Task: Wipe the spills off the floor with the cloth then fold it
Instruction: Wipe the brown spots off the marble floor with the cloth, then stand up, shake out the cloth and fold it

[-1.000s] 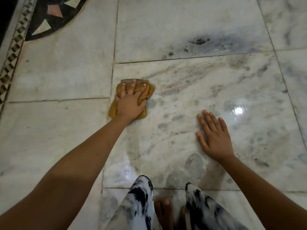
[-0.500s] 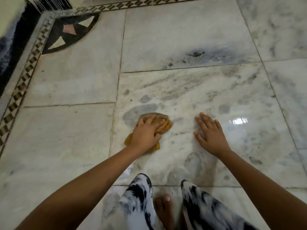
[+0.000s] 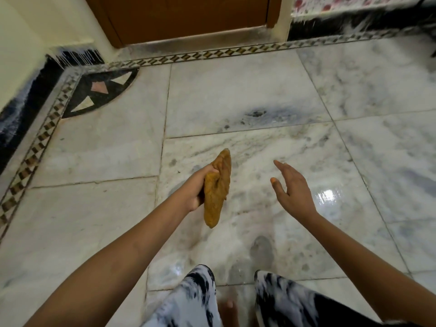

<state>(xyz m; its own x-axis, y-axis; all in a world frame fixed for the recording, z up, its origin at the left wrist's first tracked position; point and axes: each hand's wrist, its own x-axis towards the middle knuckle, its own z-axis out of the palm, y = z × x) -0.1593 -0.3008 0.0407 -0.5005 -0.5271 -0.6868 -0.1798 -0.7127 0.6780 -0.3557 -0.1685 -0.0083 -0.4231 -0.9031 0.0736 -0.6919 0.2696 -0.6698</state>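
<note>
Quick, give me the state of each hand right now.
Left hand: closed, holding the crumpled mustard-yellow cloth off the marble floor.
Right hand: open, empty, raised off the floor.

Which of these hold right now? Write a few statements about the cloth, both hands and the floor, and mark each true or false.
1. The left hand grips the cloth. True.
2. The cloth lies flat on the floor. False: it is lifted, bunched in the hand.
3. The right hand holds a corner of the cloth. False: it is open, apart from the cloth.
4. The floor shows glossy wet patches. True.
5. The cloth is neatly folded. False: it is crumpled.
</note>
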